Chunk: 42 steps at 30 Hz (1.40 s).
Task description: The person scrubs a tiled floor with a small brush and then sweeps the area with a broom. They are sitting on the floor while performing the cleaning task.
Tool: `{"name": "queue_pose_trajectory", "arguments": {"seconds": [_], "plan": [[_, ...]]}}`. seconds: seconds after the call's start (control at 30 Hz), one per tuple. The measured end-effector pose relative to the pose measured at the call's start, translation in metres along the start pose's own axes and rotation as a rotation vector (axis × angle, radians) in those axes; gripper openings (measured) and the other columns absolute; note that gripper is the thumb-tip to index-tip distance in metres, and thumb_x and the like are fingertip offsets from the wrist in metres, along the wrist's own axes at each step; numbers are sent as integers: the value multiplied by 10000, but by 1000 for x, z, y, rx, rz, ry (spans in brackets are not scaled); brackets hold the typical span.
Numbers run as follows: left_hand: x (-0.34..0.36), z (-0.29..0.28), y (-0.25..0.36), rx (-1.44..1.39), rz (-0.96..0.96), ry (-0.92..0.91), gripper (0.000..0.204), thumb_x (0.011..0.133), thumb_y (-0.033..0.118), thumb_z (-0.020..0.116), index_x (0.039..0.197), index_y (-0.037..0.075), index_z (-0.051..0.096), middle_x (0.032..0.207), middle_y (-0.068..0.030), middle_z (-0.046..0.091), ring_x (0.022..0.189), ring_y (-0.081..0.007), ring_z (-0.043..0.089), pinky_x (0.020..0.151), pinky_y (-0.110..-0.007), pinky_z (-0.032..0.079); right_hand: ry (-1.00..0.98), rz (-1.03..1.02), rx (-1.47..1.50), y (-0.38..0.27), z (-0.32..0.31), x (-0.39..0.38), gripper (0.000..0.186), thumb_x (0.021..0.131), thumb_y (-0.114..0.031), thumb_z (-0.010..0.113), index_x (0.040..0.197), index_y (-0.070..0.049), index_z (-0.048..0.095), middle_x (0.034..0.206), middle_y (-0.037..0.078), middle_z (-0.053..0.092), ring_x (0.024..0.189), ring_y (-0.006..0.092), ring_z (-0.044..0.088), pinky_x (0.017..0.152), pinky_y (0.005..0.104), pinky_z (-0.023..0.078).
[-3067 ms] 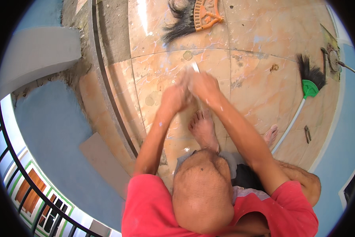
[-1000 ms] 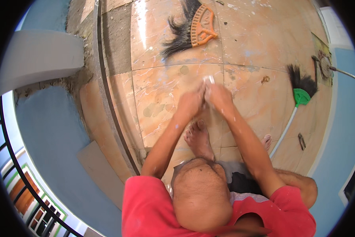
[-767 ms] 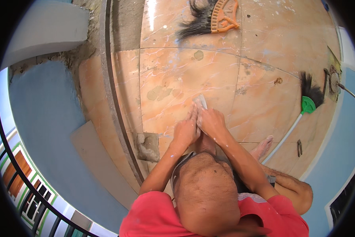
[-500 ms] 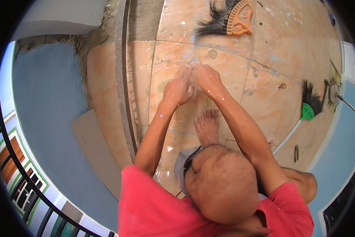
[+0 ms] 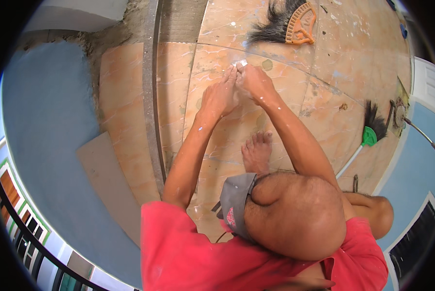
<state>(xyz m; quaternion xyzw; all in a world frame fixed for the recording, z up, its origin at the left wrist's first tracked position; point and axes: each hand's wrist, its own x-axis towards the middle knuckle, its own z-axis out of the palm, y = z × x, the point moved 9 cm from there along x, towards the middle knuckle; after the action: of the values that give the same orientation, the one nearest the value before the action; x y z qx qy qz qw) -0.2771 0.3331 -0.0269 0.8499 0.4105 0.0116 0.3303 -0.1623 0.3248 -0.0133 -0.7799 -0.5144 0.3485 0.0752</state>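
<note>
My left hand (image 5: 220, 94) and my right hand (image 5: 253, 82) meet low over the pale orange marbled tiles (image 5: 285, 82). My right hand is closed on a small, flat white object (image 5: 241, 63); its exact kind is unclear. My left hand's fingers are pressed together against the same object, partly hiding it. Whitish specks mark both hands and forearms. My bare foot (image 5: 256, 150) stands just below the hands, beside my bent knee.
An orange-headed broom (image 5: 299, 26) lies at the top; a green-headed broom (image 5: 370, 137) on the right, near a standing metal-rodded tool (image 5: 401, 116). A long metal strip (image 5: 154, 121) runs along the left, beside a loose board (image 5: 101, 160), blue wall and black railing (image 5: 23, 233).
My hands move up the frame, away from my body, still together on the white object. The view shifts and my knee appears farther right.
</note>
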Motion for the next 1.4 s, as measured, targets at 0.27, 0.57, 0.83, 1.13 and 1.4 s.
{"name": "queue_pose_trajectory", "arguments": {"seconds": [0.27, 0.57, 0.83, 1.13, 1.4], "plan": [[-109, 91, 51, -161, -18, -218, 826, 895, 218, 655, 1650, 95, 342, 1570, -219, 518, 1012, -450, 721, 827, -520, 609, -176, 150, -138, 68, 48, -118, 473, 1006, -264, 524, 1455, -139, 604, 954, 302, 730, 886, 497, 713, 794, 596, 567], [22, -2, 4, 11, -23, -51, 776, 907, 220, 652, 1630, 120, 386, 1532, -182, 567, 1023, -445, 722, 875, -528, 603, -135, 83, 72, 14, -15, 26, 274, 946, -251, 604, 1016, -35, 757, 984, 274, 751, 971, 473, 724, 844, 549, 582], [-76, 86, 57, -157, -45, -168, 819, 905, 197, 623, 1657, 88, 315, 1548, -209, 542, 1044, -469, 709, 856, -540, 599, -109, 117, -148, 78, 31, -98, 478, 1025, -268, 509, 1473, -131, 603, 1004, 318, 720, 943, 508, 708, 837, 591, 576], [39, 7, -4, 75, -103, -137, 844, 886, 221, 660, 1655, 114, 329, 1631, -145, 471, 1012, -436, 718, 813, -532, 609, -55, -161, -29, 12, -12, 46, 269, 938, -268, 636, 1019, -35, 743, 957, 283, 750, 949, 465, 734, 810, 553, 598], [-123, 70, 39, -188, -242, -216, 828, 919, 184, 621, 1667, 77, 284, 1654, -192, 422, 875, -496, 721, 774, -553, 612, -306, 45, -121, 42, 65, -119, 580, 968, -233, 556, 1524, -68, 539, 911, 313, 732, 878, 502, 724, 791, 587, 583]]}}
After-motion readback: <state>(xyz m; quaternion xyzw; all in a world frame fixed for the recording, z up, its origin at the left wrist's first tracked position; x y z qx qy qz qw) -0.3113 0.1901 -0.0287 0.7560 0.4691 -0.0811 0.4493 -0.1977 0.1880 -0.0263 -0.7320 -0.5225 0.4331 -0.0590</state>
